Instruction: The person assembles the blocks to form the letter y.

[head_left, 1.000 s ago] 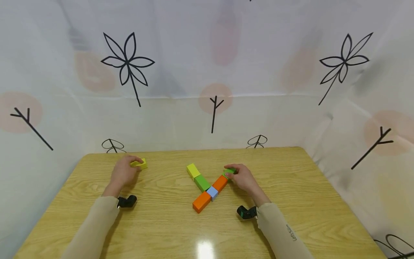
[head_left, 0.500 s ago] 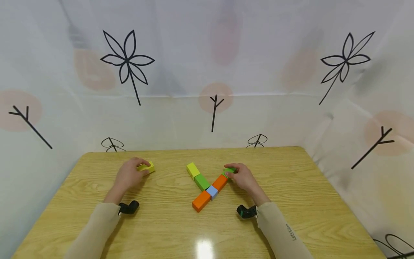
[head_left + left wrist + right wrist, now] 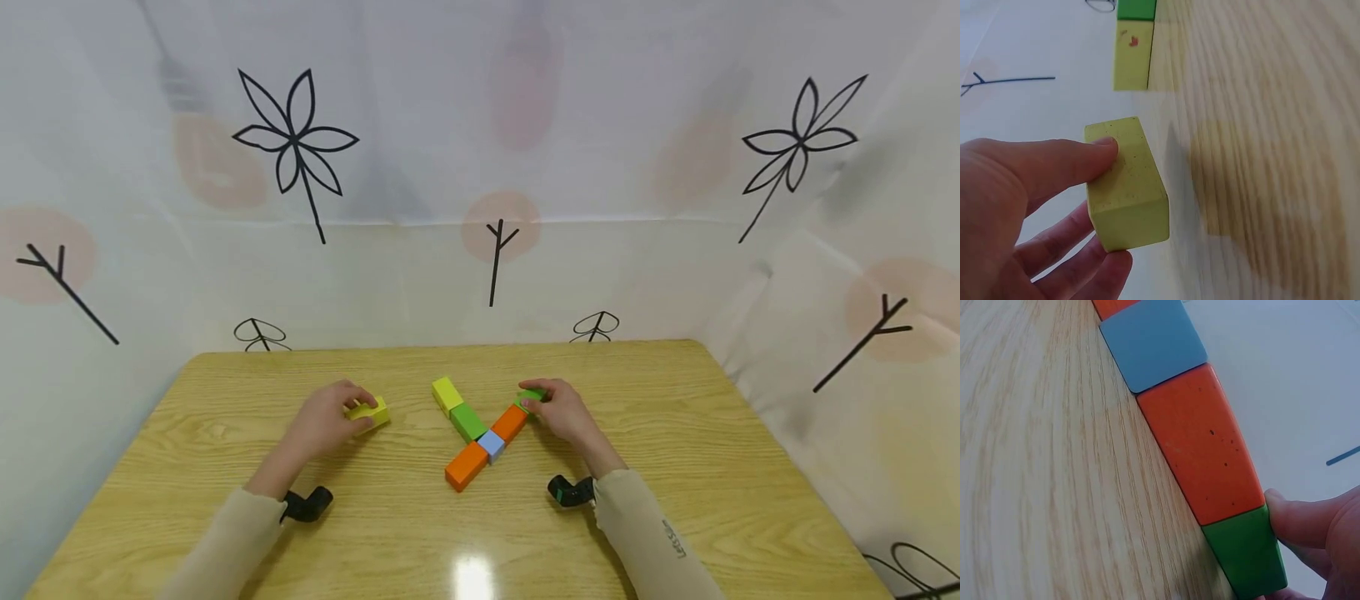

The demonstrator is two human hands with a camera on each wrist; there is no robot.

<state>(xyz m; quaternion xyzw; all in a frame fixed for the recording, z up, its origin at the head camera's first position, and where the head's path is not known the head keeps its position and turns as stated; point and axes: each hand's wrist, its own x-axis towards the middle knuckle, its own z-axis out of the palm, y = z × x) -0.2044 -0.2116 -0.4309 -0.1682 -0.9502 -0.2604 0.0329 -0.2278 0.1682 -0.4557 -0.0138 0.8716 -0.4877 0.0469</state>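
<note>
My left hand [image 3: 326, 418] pinches a yellow block [image 3: 1125, 178] between thumb and fingers, left of the block arrangement. A shadow lies beside this block; whether it touches the table I cannot tell. My right hand [image 3: 564, 412] grips a green block [image 3: 1244, 553] at the far right end of a diagonal row. Against that block sits an orange block [image 3: 1204, 447], then a small blue block [image 3: 492, 446] and another orange block [image 3: 467, 465] nearest me. From the blue block a second green block [image 3: 468, 422] leads up-left to a yellow block [image 3: 447, 395].
The blocks lie on a wood-grain table [image 3: 645, 550]. Patterned white cloth [image 3: 420, 283] hangs behind it and at both sides. Black wrist cameras [image 3: 309, 504] jut inward from both sleeves.
My left hand has moved right and nearer to me, bringing the yellow block closer to the arrangement. My right hand stays on the green block, and the other blocks have not moved.
</note>
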